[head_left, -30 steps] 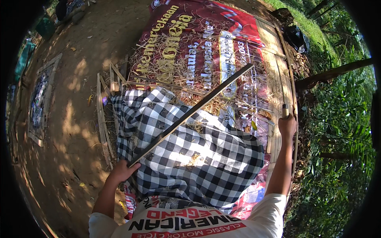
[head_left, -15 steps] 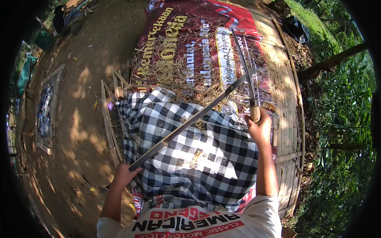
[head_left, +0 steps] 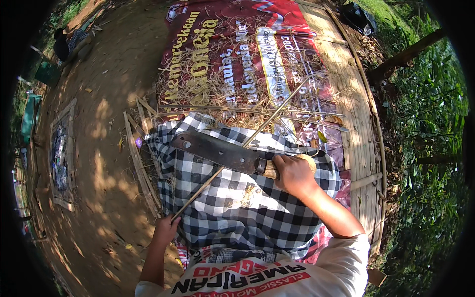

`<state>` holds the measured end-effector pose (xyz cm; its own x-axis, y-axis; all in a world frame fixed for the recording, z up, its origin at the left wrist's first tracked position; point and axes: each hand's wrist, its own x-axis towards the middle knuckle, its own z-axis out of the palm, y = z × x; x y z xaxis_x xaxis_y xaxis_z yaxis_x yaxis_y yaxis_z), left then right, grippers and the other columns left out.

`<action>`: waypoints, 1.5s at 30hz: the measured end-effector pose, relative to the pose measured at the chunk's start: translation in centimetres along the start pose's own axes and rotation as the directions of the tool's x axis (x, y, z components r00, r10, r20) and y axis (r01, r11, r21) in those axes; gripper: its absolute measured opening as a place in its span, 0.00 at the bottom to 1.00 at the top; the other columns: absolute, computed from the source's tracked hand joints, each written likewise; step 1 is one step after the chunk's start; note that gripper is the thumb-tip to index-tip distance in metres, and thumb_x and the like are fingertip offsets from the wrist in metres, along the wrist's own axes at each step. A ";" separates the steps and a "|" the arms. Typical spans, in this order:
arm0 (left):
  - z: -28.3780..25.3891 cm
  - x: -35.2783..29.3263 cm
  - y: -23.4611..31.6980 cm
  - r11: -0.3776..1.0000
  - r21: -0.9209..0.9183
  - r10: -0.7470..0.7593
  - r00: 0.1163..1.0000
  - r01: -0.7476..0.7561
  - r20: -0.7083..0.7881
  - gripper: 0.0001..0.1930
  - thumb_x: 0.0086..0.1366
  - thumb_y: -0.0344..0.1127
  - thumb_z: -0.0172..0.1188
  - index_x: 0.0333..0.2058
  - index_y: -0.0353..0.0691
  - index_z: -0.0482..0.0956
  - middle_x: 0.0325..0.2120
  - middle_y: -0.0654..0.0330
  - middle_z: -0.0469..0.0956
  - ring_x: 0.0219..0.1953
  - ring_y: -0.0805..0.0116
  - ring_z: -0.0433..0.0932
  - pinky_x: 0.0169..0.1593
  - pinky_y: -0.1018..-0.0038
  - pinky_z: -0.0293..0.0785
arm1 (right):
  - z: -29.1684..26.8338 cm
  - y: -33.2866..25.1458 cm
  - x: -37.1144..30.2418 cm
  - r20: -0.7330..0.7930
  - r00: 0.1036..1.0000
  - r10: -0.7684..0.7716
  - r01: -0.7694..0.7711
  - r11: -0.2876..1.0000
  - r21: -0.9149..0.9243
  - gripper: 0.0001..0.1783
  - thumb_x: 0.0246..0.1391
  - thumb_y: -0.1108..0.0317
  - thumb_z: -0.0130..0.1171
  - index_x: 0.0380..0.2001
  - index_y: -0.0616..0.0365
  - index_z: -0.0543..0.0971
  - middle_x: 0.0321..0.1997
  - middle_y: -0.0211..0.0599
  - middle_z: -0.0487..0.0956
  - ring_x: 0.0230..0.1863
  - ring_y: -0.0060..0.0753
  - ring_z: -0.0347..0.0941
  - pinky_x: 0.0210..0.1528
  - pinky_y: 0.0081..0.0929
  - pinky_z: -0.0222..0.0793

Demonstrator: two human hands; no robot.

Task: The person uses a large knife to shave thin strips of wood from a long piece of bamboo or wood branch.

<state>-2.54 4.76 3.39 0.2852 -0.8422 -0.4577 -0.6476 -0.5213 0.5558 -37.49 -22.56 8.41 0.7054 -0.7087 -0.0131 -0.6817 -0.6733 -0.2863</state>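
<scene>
Right hand [head_left: 297, 174] grips wooden-handled cleaver [head_left: 220, 152], blade crossing thin strip [head_left: 198, 193]; left hand [head_left: 166, 230] holds strip's near end. Checkered cloth [head_left: 277, 198] below; pale shavings [head_left: 213, 74] on red banner [head_left: 299, 22].

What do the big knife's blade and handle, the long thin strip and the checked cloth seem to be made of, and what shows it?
Blade: metal, probably steel, with a dull finish; flat, dark and patchy grey.
Handle: likely wood; tan with streaks like grain.
Strip: perhaps bamboo, finish unclear; pale, straight and slender.
Cloth: matte fabric, fibre unclear; soft folds.
</scene>
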 end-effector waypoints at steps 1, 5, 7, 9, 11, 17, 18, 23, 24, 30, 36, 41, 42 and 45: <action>0.4 0.1 -0.4 1.000 0.000 0.031 0.999 -0.031 -0.012 0.15 0.64 0.42 0.56 0.35 0.32 0.77 0.19 0.44 0.74 0.25 0.44 0.76 0.29 0.62 0.70 | 0.0 0.3 0.1 -0.013 1.000 -0.012 0.012 1.000 -0.009 0.14 0.38 0.66 0.60 0.31 0.57 0.71 0.27 0.37 0.75 0.29 0.41 0.76 0.32 0.34 0.72; 1.2 0.5 -1.6 0.999 -0.034 -0.004 1.000 0.004 0.004 0.15 0.65 0.41 0.55 0.38 0.32 0.77 0.23 0.43 0.76 0.29 0.44 0.77 0.33 0.63 0.71 | 0.7 1.7 0.5 -0.058 0.997 -0.046 0.038 0.991 -0.127 0.13 0.39 0.66 0.59 0.30 0.56 0.71 0.27 0.35 0.75 0.31 0.37 0.77 0.35 0.32 0.71; 0.3 0.5 -0.2 0.993 0.004 -0.120 0.989 0.120 0.092 0.16 0.65 0.39 0.54 0.43 0.31 0.77 0.31 0.42 0.79 0.36 0.47 0.80 0.41 0.65 0.72 | 0.9 2.3 0.6 -0.080 0.994 -0.070 0.053 0.978 -0.201 0.13 0.39 0.65 0.59 0.30 0.55 0.71 0.27 0.35 0.75 0.32 0.36 0.77 0.36 0.31 0.71; 0.5 0.5 -0.4 0.991 -0.012 -0.129 0.987 0.131 0.094 0.16 0.66 0.39 0.54 0.43 0.31 0.77 0.31 0.42 0.79 0.36 0.47 0.79 0.41 0.65 0.72 | 0.6 3.0 0.2 -0.057 0.997 -0.054 0.042 0.979 -0.198 0.12 0.39 0.65 0.58 0.30 0.55 0.72 0.27 0.34 0.75 0.32 0.36 0.77 0.38 0.31 0.72; 0.7 0.4 -0.6 0.993 -0.020 -0.117 0.989 0.119 0.087 0.15 0.66 0.39 0.54 0.43 0.31 0.77 0.31 0.42 0.79 0.36 0.47 0.80 0.41 0.65 0.72 | -0.2 3.1 0.2 -0.062 0.996 -0.059 0.045 0.975 -0.216 0.12 0.39 0.65 0.58 0.30 0.55 0.72 0.27 0.34 0.75 0.33 0.36 0.77 0.39 0.31 0.72; 0.9 0.3 -0.7 0.995 -0.065 -0.076 0.995 0.080 0.067 0.15 0.65 0.40 0.55 0.39 0.31 0.77 0.28 0.42 0.78 0.33 0.46 0.79 0.38 0.64 0.72 | -2.2 7.4 -0.5 -0.206 0.978 0.035 -0.099 0.946 -0.309 0.14 0.35 0.69 0.59 0.31 0.56 0.73 0.28 0.39 0.77 0.32 0.40 0.78 0.40 0.33 0.72; 0.6 0.7 -0.4 0.996 -0.058 -0.059 0.997 0.062 0.051 0.16 0.65 0.42 0.55 0.38 0.32 0.77 0.25 0.42 0.77 0.32 0.44 0.78 0.35 0.62 0.72 | -2.6 7.5 -0.5 -0.185 0.983 0.016 -0.078 0.940 -0.332 0.14 0.35 0.70 0.59 0.31 0.57 0.73 0.28 0.39 0.77 0.31 0.40 0.78 0.39 0.33 0.72; 0.2 0.4 0.6 0.997 -0.081 -0.010 1.000 0.011 0.007 0.18 0.65 0.45 0.55 0.36 0.31 0.77 0.23 0.41 0.76 0.30 0.42 0.77 0.34 0.61 0.72 | -3.4 8.3 -0.5 -0.191 0.978 -0.088 0.004 0.915 -0.403 0.13 0.35 0.70 0.59 0.31 0.57 0.74 0.26 0.38 0.76 0.28 0.39 0.76 0.36 0.32 0.72; 0.2 0.4 0.4 0.998 -0.064 -0.010 1.000 0.011 0.009 0.18 0.65 0.45 0.55 0.36 0.31 0.77 0.23 0.41 0.76 0.30 0.42 0.77 0.34 0.60 0.72 | -3.5 8.5 -0.5 -0.201 0.975 -0.095 0.003 0.910 -0.414 0.13 0.36 0.70 0.59 0.30 0.57 0.74 0.25 0.37 0.76 0.27 0.38 0.76 0.35 0.32 0.72; 0.3 0.6 0.1 1.000 -0.015 -0.020 1.000 0.021 0.013 0.17 0.65 0.44 0.55 0.34 0.30 0.77 0.23 0.41 0.76 0.30 0.41 0.77 0.33 0.60 0.72 | -5.1 10.3 -0.4 -0.252 0.965 -0.077 -0.058 0.871 -0.487 0.08 0.48 0.66 0.57 0.27 0.56 0.71 0.28 0.39 0.77 0.29 0.40 0.77 0.38 0.33 0.73; 1.0 -0.5 -1.7 0.992 -0.063 -0.104 0.994 0.106 0.032 0.16 0.64 0.41 0.56 0.35 0.30 0.77 0.24 0.41 0.77 0.31 0.41 0.77 0.34 0.60 0.72 | -12.8 17.7 -3.1 -0.443 0.714 0.543 -0.701 0.555 -0.449 0.07 0.51 0.68 0.52 0.30 0.61 0.74 0.27 0.53 0.79 0.29 0.57 0.77 0.31 0.48 0.73; 1.5 -0.8 -1.4 0.990 -0.123 -0.067 0.998 0.068 0.013 0.16 0.64 0.41 0.56 0.35 0.30 0.77 0.22 0.43 0.76 0.27 0.45 0.77 0.32 0.61 0.71 | -12.1 16.2 -6.2 -0.441 0.594 0.673 -0.804 0.520 -0.290 0.09 0.50 0.69 0.51 0.34 0.61 0.75 0.27 0.55 0.79 0.31 0.60 0.77 0.34 0.50 0.72; 1.1 -0.7 -1.2 0.990 -0.119 -0.074 0.997 0.078 0.038 0.16 0.65 0.41 0.56 0.35 0.30 0.77 0.22 0.43 0.76 0.26 0.46 0.76 0.32 0.62 0.71 | -11.5 15.5 -6.3 -0.437 0.591 0.678 -0.802 0.551 -0.229 0.10 0.48 0.69 0.52 0.34 0.61 0.75 0.26 0.55 0.79 0.31 0.60 0.77 0.34 0.51 0.71; 0.1 -0.8 -1.1 0.990 -0.072 -0.118 0.988 0.125 0.095 0.17 0.65 0.43 0.55 0.35 0.30 0.77 0.20 0.46 0.75 0.23 0.51 0.74 0.31 0.63 0.70 | -8.9 12.7 -5.2 -0.422 0.553 0.719 -0.795 0.607 -0.008 0.12 0.44 0.68 0.54 0.34 0.61 0.76 0.25 0.56 0.78 0.31 0.60 0.76 0.34 0.50 0.70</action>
<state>-2.13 6.02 3.03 0.2910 -0.7580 -0.5837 -0.5543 -0.6309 0.5429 -51.49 -29.30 13.39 -0.1818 -0.9645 0.1913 -0.9759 0.1532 -0.1552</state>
